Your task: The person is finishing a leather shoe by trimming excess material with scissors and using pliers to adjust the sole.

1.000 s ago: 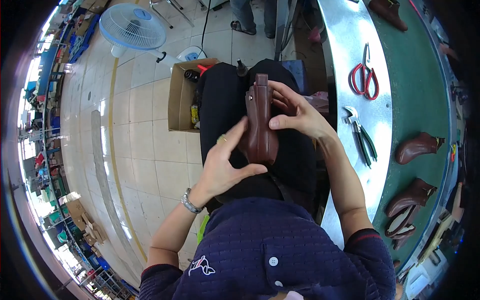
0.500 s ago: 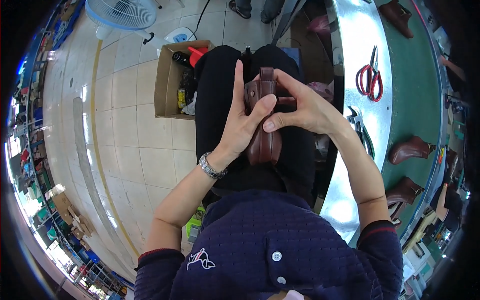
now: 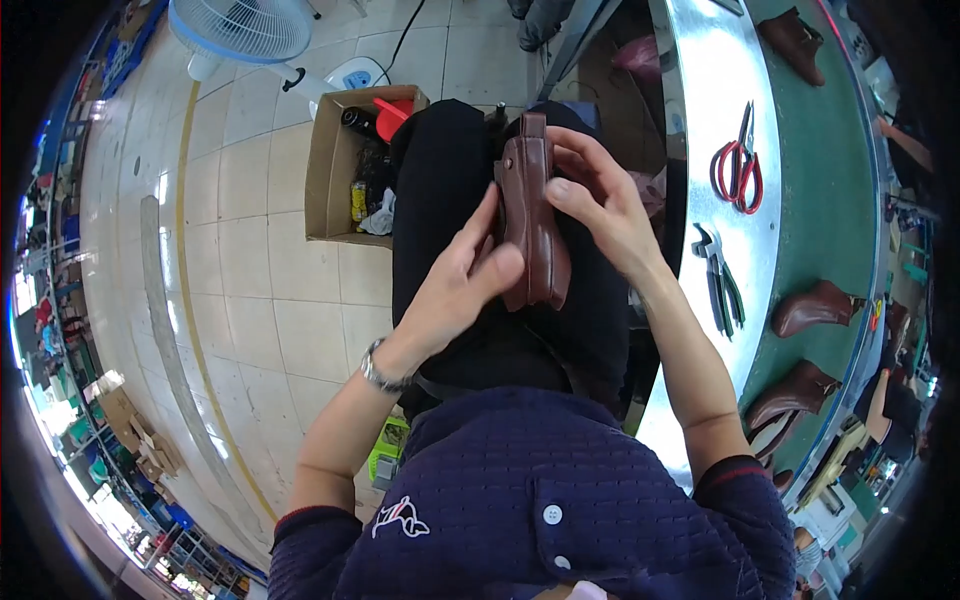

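Observation:
Over my lap is a glossy brown leather ankle boot (image 3: 540, 215), its pull loop at the far end and its broader end toward me. A small round stud shows on the upper left side. My left hand (image 3: 462, 280) grips the left side of the boot, fingers along its edge and thumb, slightly blurred, over the lower part. On the upper right side my right hand (image 3: 610, 205) holds it between the thumb and curled fingers. Some fingertips of both hands are hidden by the boot.
On the metal bench edge to the right lie red-handled scissors (image 3: 737, 170) and dark-handled pliers (image 3: 720, 280). Beyond, several brown boots (image 3: 818, 308) rest on a green surface (image 3: 825, 210). A cardboard box (image 3: 332, 175) and a white-blue fan (image 3: 240, 30) stand at the left.
The boot has shifted slightly away from me and turned a little. My left hand has slid down its side with the index finger lowered, while my right hand has opened from its pinch.

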The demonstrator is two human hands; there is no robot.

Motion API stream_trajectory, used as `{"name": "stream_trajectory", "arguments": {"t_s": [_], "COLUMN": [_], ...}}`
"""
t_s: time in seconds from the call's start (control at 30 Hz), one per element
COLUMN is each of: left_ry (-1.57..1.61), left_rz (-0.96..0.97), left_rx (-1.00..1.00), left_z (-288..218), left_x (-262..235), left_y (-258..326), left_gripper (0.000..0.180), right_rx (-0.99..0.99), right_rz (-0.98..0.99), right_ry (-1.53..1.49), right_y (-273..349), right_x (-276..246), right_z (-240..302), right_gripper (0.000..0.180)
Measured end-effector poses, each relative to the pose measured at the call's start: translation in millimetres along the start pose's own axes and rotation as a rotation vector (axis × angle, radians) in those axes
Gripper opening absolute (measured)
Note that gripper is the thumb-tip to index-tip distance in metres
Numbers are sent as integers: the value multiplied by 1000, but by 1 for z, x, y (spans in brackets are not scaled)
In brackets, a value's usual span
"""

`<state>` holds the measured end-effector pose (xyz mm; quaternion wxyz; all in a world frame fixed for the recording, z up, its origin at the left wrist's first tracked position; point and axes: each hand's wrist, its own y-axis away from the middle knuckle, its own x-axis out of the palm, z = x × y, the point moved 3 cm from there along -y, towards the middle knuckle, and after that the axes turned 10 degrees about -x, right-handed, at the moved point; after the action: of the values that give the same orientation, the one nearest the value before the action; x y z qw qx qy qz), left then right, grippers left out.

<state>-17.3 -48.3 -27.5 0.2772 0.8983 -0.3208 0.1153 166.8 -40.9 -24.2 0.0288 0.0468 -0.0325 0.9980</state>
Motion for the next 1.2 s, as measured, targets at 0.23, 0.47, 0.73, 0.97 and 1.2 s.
{"name": "stream_trajectory", "arguments": {"t_s": [0.23,0.47,0.73,0.97,1.2], "left_ry": [-340,-584,-896,-758,-499], "left_rz": [44,35,-201,-127,11], "left_rx": [-246,-371,-60,168,265], "left_z": [-35,-43,-29,29,20], "left_x": [4,8,35,19,22], "left_y": [16,8,8,5,-17], "left_gripper": [87,66,77,124,128], "right_rx": [43,-35,-52,47,-141], "right_rz": [-59,-127,-150,-92,34], "right_ry": [-92,-8,28,-255,-98], "right_y": [1,8,-5,-8,-13], "right_x": [39,37,22,8,-17], "right_z": [-8,-17,-23,-5,33], "right_gripper": [24,21,19,27,37]}}
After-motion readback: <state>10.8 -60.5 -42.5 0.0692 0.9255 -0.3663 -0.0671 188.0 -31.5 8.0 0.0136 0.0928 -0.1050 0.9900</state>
